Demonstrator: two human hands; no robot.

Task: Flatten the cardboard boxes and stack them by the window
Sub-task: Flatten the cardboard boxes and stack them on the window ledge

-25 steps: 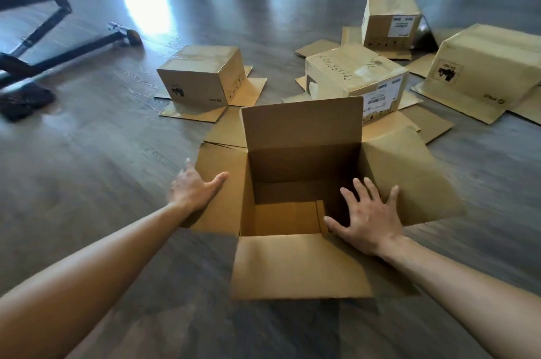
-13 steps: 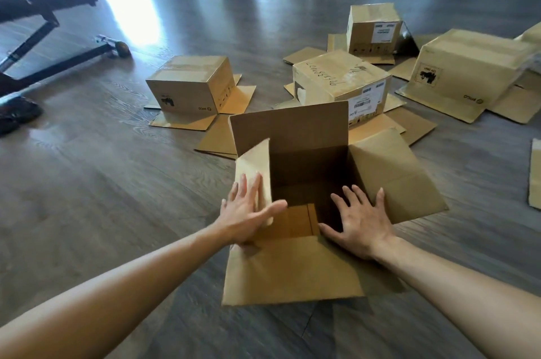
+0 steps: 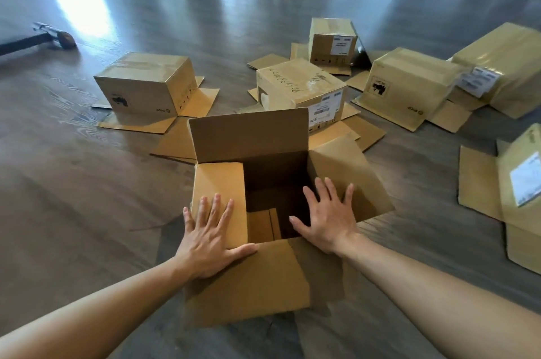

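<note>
An open box stands on the floor right in front of the person, its dark inside showing only its own bottom flaps. The left hand lies flat, fingers spread, on the left flap folded inward, and the right hand presses flat with straight fingers at the right flap; neither grips anything. Behind stand upturned boxes with white labels and handwriting too small to read.
</note>
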